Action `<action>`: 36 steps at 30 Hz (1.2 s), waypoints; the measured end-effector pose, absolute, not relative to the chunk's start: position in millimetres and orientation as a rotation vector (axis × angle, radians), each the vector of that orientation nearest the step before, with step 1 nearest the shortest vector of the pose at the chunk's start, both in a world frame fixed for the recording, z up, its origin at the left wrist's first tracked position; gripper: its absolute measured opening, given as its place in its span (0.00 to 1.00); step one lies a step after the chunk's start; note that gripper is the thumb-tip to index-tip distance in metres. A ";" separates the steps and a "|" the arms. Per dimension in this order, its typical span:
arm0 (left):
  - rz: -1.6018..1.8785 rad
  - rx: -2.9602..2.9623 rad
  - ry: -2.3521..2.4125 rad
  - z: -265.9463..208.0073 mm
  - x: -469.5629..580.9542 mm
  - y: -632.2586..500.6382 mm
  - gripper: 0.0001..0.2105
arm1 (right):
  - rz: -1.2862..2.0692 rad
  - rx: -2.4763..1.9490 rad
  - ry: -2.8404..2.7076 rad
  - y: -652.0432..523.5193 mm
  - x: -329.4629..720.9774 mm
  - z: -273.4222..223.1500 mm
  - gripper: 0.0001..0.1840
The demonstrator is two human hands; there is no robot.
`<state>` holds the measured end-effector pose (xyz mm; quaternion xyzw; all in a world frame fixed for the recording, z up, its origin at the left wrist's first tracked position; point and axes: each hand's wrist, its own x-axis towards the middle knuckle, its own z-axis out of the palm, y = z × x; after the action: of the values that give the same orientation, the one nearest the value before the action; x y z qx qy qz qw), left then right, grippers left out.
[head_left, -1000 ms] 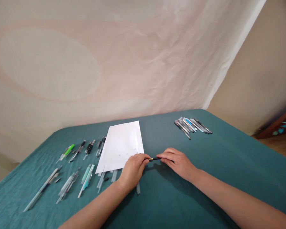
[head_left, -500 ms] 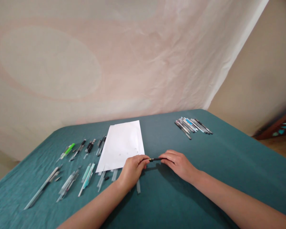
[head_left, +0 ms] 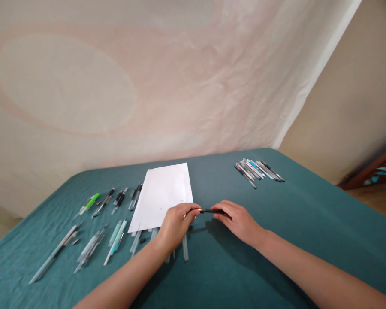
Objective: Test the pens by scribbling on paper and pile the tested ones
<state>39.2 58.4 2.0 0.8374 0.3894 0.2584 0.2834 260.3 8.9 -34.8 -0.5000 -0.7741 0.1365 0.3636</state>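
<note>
A slim black pen [head_left: 208, 210] with a small gold-coloured band lies level in the air between my two hands, just off the paper's near right corner. The fingertips of my left hand [head_left: 179, 219] pinch its left end, by the gold band. Closed round the other end is my right hand [head_left: 237, 219]; part of the black barrel shows along its palm. The white paper [head_left: 165, 189], with a few small marks, lies beyond my left hand. Clear tubes [head_left: 185, 248] rest on the cloth beside and partly behind my left forearm.
On the teal tablecloth [head_left: 276, 214], several assembled-looking pens [head_left: 259, 171] lie in a row at the back right. To the left are groups of pen parts, including a bright green piece [head_left: 90, 202], black grips [head_left: 120, 197], pale turquoise barrels [head_left: 116, 237] and long clear tubes [head_left: 53, 255].
Both hands have risen slightly with the pen. The right hand's fingers sit a little further along the barrel, and more of its dark end shows in the palm.
</note>
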 end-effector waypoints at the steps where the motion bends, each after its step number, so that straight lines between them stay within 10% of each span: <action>1: 0.716 2.249 1.050 3.9 36.5 61.1 0.13 | 0.310 -1.287 -1.987 10.0 262.2 -34.3 0.11; 9: 0.644 2.397 1.163 6.1 18.0 76.0 0.15 | 0.088 -1.351 -1.982 17.0 287.2 -44.7 0.13; 16: -0.003 2.632 1.171 17.5 -12.3 84.1 0.38 | -0.148 -1.982 -1.684 34.4 339.7 -49.6 0.15; 36: 0.076 2.637 1.164 -3.2 -22.5 92.2 0.26 | -0.298 -2.462 -1.545 42.7 365.0 -66.9 0.23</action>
<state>-22.5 92.2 -3.2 0.9069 0.4004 0.0263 0.1287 365.0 42.7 -66.9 -0.8376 -0.5255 -0.1013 0.1097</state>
